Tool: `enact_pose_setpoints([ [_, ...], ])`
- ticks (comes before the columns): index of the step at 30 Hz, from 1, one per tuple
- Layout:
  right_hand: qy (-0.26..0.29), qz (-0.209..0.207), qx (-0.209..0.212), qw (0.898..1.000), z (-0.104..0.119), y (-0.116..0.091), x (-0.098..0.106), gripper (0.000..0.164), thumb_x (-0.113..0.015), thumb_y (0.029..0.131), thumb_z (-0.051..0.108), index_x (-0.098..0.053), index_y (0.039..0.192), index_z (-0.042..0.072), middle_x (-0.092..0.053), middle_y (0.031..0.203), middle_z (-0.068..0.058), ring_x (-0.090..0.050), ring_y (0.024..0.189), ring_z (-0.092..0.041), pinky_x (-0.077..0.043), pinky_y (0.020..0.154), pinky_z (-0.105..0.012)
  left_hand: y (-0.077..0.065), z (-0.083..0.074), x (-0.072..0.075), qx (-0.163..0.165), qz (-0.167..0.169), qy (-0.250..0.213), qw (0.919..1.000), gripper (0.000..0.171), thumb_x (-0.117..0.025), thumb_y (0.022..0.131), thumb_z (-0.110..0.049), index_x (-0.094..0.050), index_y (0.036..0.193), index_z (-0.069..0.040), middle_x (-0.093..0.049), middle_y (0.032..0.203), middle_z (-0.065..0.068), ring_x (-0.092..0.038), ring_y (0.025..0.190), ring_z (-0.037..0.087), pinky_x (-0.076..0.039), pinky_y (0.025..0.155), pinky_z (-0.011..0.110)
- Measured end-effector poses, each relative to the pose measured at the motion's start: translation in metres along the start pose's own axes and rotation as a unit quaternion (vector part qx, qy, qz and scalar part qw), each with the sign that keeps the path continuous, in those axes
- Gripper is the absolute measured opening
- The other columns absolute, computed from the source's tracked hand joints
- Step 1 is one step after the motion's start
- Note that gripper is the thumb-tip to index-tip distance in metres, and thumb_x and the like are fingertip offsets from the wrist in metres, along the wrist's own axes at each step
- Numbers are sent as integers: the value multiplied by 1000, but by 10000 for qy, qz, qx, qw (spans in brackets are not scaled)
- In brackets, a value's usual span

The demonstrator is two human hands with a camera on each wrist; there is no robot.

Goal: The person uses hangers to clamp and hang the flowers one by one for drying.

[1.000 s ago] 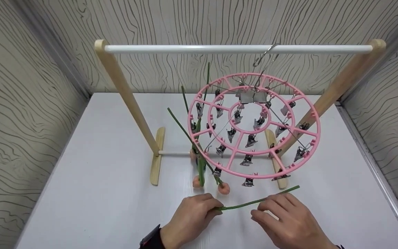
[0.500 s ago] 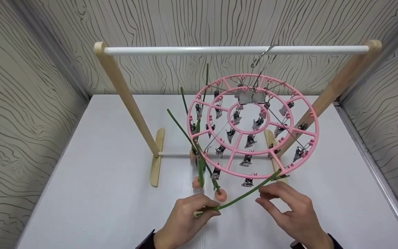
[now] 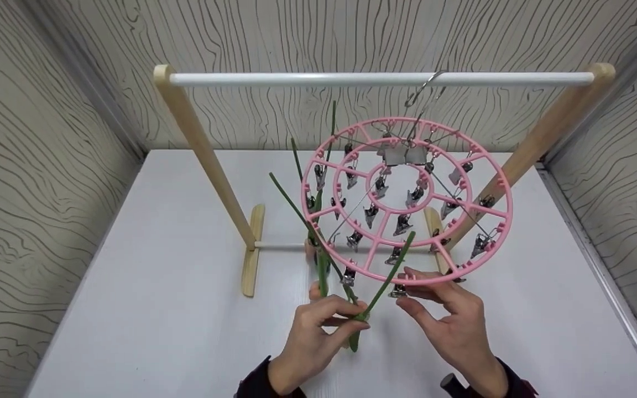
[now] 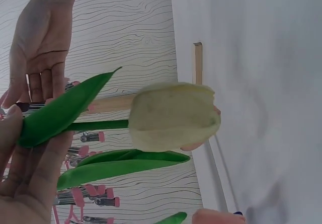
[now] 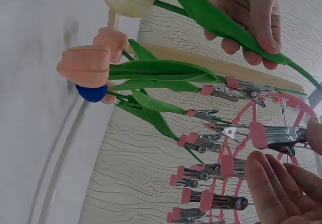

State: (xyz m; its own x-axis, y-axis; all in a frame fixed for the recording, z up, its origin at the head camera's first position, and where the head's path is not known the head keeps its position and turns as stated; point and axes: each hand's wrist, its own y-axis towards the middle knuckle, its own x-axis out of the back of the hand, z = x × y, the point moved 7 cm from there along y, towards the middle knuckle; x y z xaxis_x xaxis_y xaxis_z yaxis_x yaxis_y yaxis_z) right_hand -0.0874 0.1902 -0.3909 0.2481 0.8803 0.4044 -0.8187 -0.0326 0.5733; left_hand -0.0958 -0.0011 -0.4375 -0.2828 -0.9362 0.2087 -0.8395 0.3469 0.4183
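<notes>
A white tulip (image 4: 173, 117) with green leaves hangs head down from my left hand (image 3: 318, 331), which pinches its green stem (image 3: 390, 276) between thumb and fingertips. The bare stem end slants up in front of the pink round clip hanger (image 3: 371, 255). My right hand (image 3: 451, 320) is at the hanger's front rim. Its thumb and fingers close around a metal clip (image 5: 279, 136) with pink tips. Beside the left hand, several pink tulips (image 5: 85, 65) and a blue flower (image 5: 92, 92) hang head down, their stems (image 3: 288, 199) rising past the hanger's left side.
The hanger hangs by a metal hook (image 3: 426, 88) from the white bar (image 3: 296, 79) of a wooden stand (image 3: 202, 155). Several other clips (image 3: 354, 240) dangle from its rings. Underneath is a white table (image 3: 158, 309), with patterned walls (image 3: 269, 33) around it.
The left hand has moved slightly right and up, and the stem has swung from nearly level to steep. The right hand has left the stem and risen to a clip at the front rim.
</notes>
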Motion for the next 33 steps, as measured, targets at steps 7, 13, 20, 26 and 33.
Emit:
enact_pose_setpoints([
  [7, 170, 210, -10, 9996, 2, 6, -5, 42, -81, 67, -8, -73, 104, 11, -76, 92, -4, -72, 82, -3, -57, 72, -13, 8, 1, -8, -421, -136, -182, 9989, 12, -70, 87, -15, -67, 97, -10, -73, 90, 7, -72, 84, 10, -60, 69, 20],
  [13, 389, 343, -10, 9987, 1, 6, -9, 38, -76, 72, -9, -72, 104, 11, -74, 88, -3, -71, 78, -4, -57, 70, -13, 11, 2, -13, -711, -215, -107, 9972, 12, -68, 88, -13, -66, 95, -5, -72, 89, 10, -73, 82, 11, -60, 69, 20],
  [20, 832, 236, 241, 9960, 5, 5, -13, 40, -71, 71, -19, -68, 104, 3, -71, 87, -7, -71, 79, -7, -58, 70, -15, 12, 9, -18, -624, -282, 36, 9976, 13, -70, 86, -15, -66, 96, -7, -74, 91, 8, -74, 81, 8, -60, 70, 18],
  [26, 1232, -17, 357, 9917, 4, 2, -14, 39, -68, 69, -25, -67, 103, -4, -69, 84, -11, -71, 80, -7, -58, 71, -16, 13, 12, -18, -437, -268, -30, 9987, 14, -69, 87, -19, -65, 96, -9, -74, 92, 7, -74, 82, 10, -60, 71, 19],
  [33, 1679, -207, 465, 9845, 3, 1, -14, 37, -66, 68, -28, -66, 101, -9, -70, 86, -12, -72, 79, -7, -59, 73, -16, 13, 14, -20, -332, -210, -149, 9991, 14, -69, 88, -19, -64, 94, -8, -73, 90, 8, -73, 83, 10, -60, 71, 19],
])
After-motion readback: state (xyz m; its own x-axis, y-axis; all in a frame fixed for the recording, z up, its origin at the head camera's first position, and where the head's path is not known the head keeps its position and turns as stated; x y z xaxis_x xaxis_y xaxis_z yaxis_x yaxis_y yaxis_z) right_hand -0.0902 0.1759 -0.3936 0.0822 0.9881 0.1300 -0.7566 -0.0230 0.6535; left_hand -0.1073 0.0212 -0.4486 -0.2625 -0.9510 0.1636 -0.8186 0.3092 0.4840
